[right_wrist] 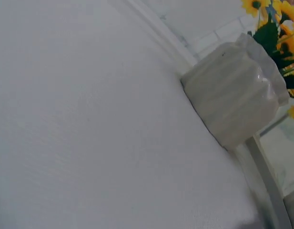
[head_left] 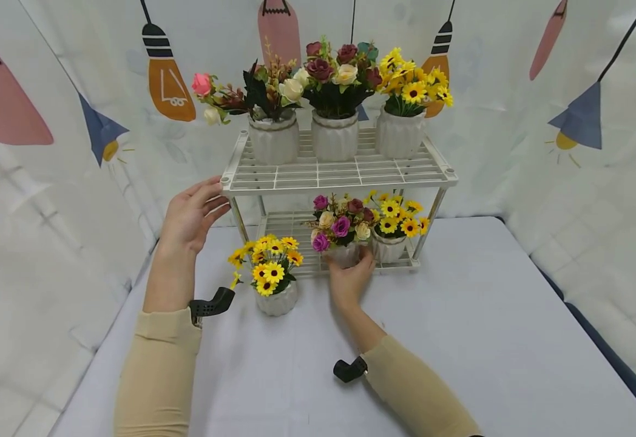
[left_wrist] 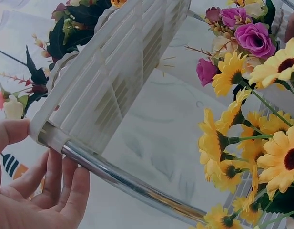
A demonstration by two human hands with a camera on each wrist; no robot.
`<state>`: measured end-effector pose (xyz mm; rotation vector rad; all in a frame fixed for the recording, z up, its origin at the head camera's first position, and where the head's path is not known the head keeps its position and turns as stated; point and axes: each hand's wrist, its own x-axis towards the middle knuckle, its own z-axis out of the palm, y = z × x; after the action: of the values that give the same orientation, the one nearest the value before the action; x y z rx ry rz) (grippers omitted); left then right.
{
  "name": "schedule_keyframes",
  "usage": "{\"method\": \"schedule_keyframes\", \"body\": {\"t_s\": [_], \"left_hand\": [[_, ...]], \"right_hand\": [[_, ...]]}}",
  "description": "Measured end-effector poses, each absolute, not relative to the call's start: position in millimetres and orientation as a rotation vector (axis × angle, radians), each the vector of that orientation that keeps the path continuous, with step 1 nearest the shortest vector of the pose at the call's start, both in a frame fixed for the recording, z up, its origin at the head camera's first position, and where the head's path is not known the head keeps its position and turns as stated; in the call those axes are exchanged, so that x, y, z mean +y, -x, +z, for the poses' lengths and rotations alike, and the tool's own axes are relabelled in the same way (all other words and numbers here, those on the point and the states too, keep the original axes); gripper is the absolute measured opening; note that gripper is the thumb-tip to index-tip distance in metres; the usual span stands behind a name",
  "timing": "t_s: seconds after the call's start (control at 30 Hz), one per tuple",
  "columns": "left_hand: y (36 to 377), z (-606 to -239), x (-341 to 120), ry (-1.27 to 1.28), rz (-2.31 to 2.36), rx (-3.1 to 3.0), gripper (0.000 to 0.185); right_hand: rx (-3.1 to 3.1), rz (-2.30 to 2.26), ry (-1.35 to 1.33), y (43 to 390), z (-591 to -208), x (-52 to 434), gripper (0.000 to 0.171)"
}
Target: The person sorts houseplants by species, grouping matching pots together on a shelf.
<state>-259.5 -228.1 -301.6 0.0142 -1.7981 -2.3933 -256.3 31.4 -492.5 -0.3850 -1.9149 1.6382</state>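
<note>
A white two-tier wire shelf (head_left: 340, 176) with metal posts stands on the table. At its upper left corner, my left hand (head_left: 191, 215) holds on, thumb on the corner and fingers against the metal post (left_wrist: 132, 183). My right hand (head_left: 349, 280) grips a white pot (head_left: 344, 255) of purple, cream and dark red roses (head_left: 341, 226) at the lower tier's front. Right of it on that tier is a pot of yellow daisies (head_left: 399, 221). Another white pot (head_left: 277, 301) with yellow daisies (head_left: 267, 267) stands on the table before the shelf; the right wrist view shows a similar pot (right_wrist: 235, 93).
Three potted artificial arrangements line the upper tier: mixed flowers with a pink rose (head_left: 202, 84), dark red and cream roses (head_left: 340, 70), and yellow daisies (head_left: 413, 91). A white cloth covers the table (head_left: 514, 328). Printed curtains (head_left: 525, 152) hang behind and at both sides.
</note>
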Motion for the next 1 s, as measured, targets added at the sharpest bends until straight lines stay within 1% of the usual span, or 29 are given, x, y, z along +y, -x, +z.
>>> {"method": "schedule_keyframes", "body": {"t_s": [0.07, 0.3, 0.6, 0.73, 1.0], "left_hand": [[259.3, -301.4, -228.3, -0.016, -2.393, -1.798, 0.036], [258.6, -300.5, -228.5, -0.013, -2.408, -1.780, 0.033], [259.5, -300.7, -228.3, -0.018, -2.440, -1.755, 0.029], [259.9, -301.7, -228.2, -0.022, -2.418, -1.766, 0.032], [259.6, -300.1, -228.8, -0.022, -2.413, -1.761, 0.033]], "right_hand": [[-1.902, 1.678, 0.367, 249.7, -491.6, 28.8, 0.082], [-1.905, 1.788, 0.224, 222.1, -490.8, 17.1, 0.064], [-1.970, 1.864, 0.033, 191.4, -497.1, 1.1, 0.054], [-2.054, 1.893, -0.023, 182.9, -498.9, -5.9, 0.055], [-2.152, 1.981, -0.156, 177.3, -502.7, -23.9, 0.068]]}}
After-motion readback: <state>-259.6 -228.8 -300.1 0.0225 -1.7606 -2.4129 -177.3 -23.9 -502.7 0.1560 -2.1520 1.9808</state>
